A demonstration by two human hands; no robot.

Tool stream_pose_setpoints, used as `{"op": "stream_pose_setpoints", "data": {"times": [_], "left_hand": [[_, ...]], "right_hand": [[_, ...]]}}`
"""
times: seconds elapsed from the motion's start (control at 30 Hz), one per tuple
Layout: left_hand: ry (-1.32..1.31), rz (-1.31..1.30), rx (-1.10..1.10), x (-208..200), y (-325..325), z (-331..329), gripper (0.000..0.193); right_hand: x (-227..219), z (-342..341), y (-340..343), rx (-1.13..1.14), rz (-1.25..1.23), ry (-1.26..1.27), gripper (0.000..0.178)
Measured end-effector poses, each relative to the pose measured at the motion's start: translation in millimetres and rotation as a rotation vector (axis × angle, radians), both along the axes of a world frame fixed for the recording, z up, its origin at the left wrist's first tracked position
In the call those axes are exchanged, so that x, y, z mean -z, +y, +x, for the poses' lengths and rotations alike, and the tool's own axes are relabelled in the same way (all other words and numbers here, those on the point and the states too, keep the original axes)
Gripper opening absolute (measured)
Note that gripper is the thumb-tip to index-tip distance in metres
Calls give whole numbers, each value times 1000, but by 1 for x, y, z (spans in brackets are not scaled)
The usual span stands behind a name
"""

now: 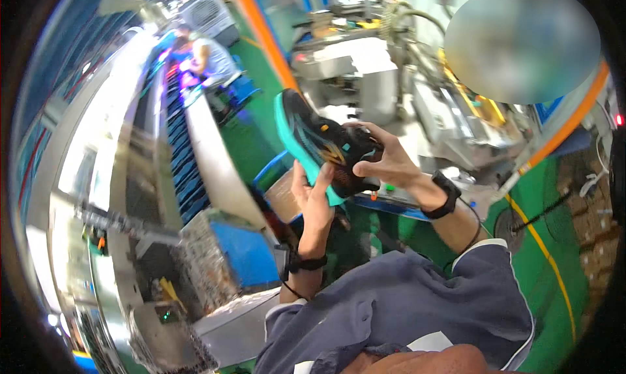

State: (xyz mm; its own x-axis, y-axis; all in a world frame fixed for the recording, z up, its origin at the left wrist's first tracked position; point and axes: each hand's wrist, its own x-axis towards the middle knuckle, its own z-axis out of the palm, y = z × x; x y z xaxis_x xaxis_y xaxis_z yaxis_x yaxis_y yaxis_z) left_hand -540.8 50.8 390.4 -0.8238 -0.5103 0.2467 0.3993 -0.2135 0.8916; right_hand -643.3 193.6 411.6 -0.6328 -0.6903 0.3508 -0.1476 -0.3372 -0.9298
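Observation:
A black sneaker (313, 139) with a turquoise sole is held up in front of me, tilted, its toe pointing up and away to the left. My left hand (314, 194) grips it from below at the sole near the heel, thumb up along the side. At the collar, my right hand (386, 160) has its fingers and thumb closed around the opening and tongue. Small orange and teal accents show on the upper. Dark bands with cables sit on both my wrists.
To the left runs a long conveyor line (212, 159), with a person (212, 61) seated farther along it. Metal machinery (424, 113) with hoses stands ahead to the right. Orange rails (264, 35) frame the green floor. A cardboard box (284, 198) lies below the shoe.

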Motion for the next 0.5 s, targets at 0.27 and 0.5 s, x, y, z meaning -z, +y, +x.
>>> {"op": "stream_pose_setpoints", "data": {"times": [0.27,0.5], "left_hand": [[-243,-220,479,47,137,-188,69],[-407,-593,255,181,182,-442,59]], "right_hand": [[82,-93,178,952,150,-109,57],[80,-124,277,1292,164,-104,55]]}}
